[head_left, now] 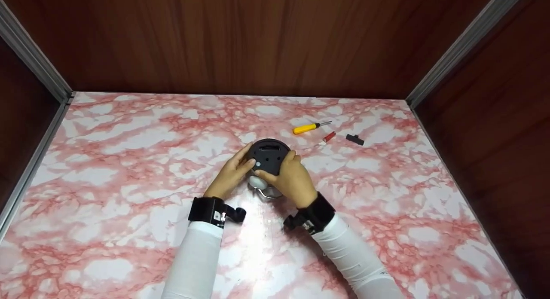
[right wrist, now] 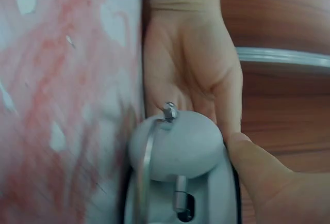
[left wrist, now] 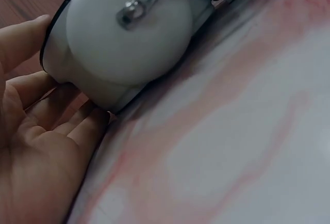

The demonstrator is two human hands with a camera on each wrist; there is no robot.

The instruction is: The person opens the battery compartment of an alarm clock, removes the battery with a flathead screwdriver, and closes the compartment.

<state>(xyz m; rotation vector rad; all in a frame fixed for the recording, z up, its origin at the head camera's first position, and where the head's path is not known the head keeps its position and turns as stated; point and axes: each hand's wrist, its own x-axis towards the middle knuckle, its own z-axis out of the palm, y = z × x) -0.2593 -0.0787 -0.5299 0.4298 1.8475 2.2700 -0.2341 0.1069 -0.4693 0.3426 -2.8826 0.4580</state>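
Observation:
A twin-bell alarm clock (head_left: 271,152) is tilted with its black back facing up, an open battery slot (head_left: 269,148) near the far rim. Its bells point toward the person, one pale bell (head_left: 258,182) showing beside the metal handle (head_left: 270,196). My left hand (head_left: 231,175) grips the left side of the casing, thumb on the back. From the right, my right hand (head_left: 296,181) holds the other side, its thumb also across the back. A grey bell (left wrist: 129,33) fills much of the left wrist view. In the right wrist view, a bell (right wrist: 178,144) partly hides the left fingers.
Beyond the clock to the right lie a yellow-handled screwdriver (head_left: 305,128), a small red battery (head_left: 329,137) and a black battery cover (head_left: 355,139). Brown wood-grain panels (head_left: 240,41) bound the red-and-white marbled table (head_left: 129,161) at the back and sides.

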